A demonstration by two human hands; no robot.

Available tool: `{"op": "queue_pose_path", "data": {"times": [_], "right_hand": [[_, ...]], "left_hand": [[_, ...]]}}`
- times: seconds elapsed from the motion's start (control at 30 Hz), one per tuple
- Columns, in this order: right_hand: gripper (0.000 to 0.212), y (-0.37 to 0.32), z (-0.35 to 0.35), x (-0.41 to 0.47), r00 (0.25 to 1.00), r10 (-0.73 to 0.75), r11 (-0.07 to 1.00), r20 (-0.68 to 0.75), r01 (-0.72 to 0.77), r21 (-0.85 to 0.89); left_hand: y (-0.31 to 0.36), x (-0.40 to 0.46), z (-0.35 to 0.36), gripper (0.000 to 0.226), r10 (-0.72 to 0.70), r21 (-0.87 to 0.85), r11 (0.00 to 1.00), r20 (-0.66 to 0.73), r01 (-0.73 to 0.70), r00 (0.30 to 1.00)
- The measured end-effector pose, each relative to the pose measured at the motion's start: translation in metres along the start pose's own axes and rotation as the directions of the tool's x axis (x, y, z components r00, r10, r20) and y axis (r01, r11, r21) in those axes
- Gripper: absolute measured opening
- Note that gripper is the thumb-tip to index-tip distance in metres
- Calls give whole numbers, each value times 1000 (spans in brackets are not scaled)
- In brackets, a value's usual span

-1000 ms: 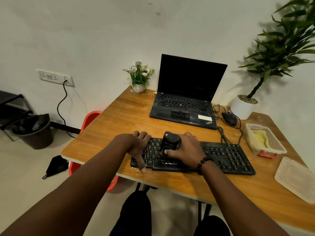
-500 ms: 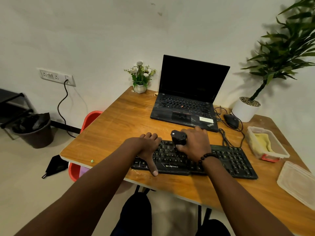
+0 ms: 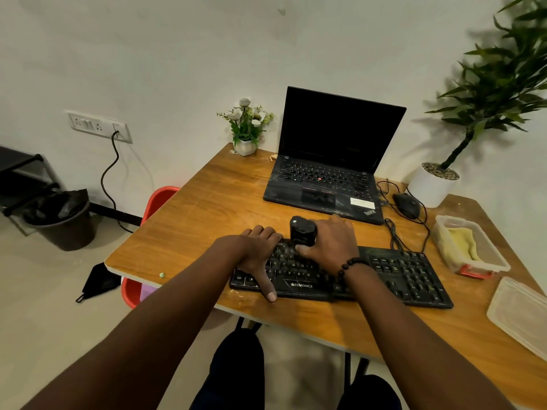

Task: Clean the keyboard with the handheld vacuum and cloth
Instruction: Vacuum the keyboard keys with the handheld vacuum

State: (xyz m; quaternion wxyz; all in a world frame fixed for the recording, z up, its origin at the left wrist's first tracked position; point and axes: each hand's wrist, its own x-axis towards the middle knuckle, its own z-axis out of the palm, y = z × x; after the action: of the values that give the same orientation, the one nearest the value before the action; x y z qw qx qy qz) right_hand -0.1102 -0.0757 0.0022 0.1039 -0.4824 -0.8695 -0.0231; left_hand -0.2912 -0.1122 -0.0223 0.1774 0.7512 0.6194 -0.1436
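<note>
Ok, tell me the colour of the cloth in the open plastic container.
Pale yellow cloth, in the clear plastic container; head view.

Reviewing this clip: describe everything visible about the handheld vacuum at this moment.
The handheld vacuum is a small, dark, stubby cylinder with a matte, plastic-looking body and a rounded top carrying a small pale mark. It stands roughly upright, its lower end down on the upper key rows of the black keyboard, left of the keyboard's middle. The right hand grips it, thumb across its front and fingers behind. The left hand lies on the keyboard's left end, not touching the vacuum. Its nozzle is hidden.
</note>
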Motion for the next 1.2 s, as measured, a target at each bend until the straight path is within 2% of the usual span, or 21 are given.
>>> {"op": "queue_pose_path", "data": {"times": [0.03,0.07,0.13,0.17,0.2,0.3,0.33,0.4,0.43,0.53,0.6,0.67,0.73,0.8,0.83,0.87,0.93,1.0,1.07,1.13,1.2], "right_hand": [[37,5,0,3,999,41,999,-5,-41,2],[38,9,1,5,998,67,992,9,-68,104],[39,7,4,1,987,60,922,148,-112,371],[40,3,7,-2,983,27,926,182,-94,367],[41,0,9,-3,984,15,965,175,-60,255],[40,-1,4,5,999,44,998,-22,-45,-51],[40,1,1,7,998,43,999,-39,-44,-25],[39,5,2,7,995,68,970,71,-83,228],[39,6,4,4,991,58,957,124,-90,275],[42,16,2,-3,995,100,993,19,-101,58],[42,27,0,-5,987,155,975,31,-158,159],[43,32,1,-13,978,123,915,166,-176,363],[44,37,4,-23,983,79,965,166,-117,235],[43,46,-3,-27,985,172,980,14,-173,98],[42,51,-6,-27,975,223,966,6,-221,137],[42,52,-12,-28,971,238,932,38,-239,272],[41,48,-13,-34,967,174,830,186,-246,501],[38,39,-7,-41,975,107,925,196,-170,339],[40,41,-8,-42,989,136,975,66,-145,169],[38,47,-13,-42,980,199,956,5,-195,220],[33,55,-11,-46,970,226,870,86,-241,430]], "left_hand": [[-1,1,0,147,-3,-6,1000,2,3,1000],[-1,1,0,147,-4,-4,1000,3,4,1000],[-1,1,-1,146,-3,10,1000,5,3,1000],[0,1,-1,145,-1,14,1000,8,1,1000],[0,0,-2,145,0,17,1000,9,0,1000],[1,-1,-2,146,-6,8,1000,5,6,1000],[1,-1,-2,146,-10,8,1000,8,10,1000],[1,-1,-3,146,-14,16,1000,12,14,1000],[1,0,-3,146,-13,20,1000,13,13,1000],[0,2,-1,147,-8,21,1000,13,8,1000],[0,3,0,148,-11,23,1000,19,10,1000],[0,4,-2,148,-9,33,999,20,8,1000],[1,4,-3,148,-8,36,999,26,7,1000],[2,4,-3,149,-16,38,999,38,14,999],[3,4,-5,148,-18,37,999,46,16,999],[4,4,-7,148,-18,31,999,53,16,998],[10,5,-10,146,-13,-17,1000,61,14,998],[22,6,-12,145,4,-57,998,55,-1,998],[33,11,-10,146,21,-7,1000,31,-20,999],[38,16,-8,148,14,42,999,19,-15,1000],[38,19,-8,149,2,56,998,20,-3,1000]]}}
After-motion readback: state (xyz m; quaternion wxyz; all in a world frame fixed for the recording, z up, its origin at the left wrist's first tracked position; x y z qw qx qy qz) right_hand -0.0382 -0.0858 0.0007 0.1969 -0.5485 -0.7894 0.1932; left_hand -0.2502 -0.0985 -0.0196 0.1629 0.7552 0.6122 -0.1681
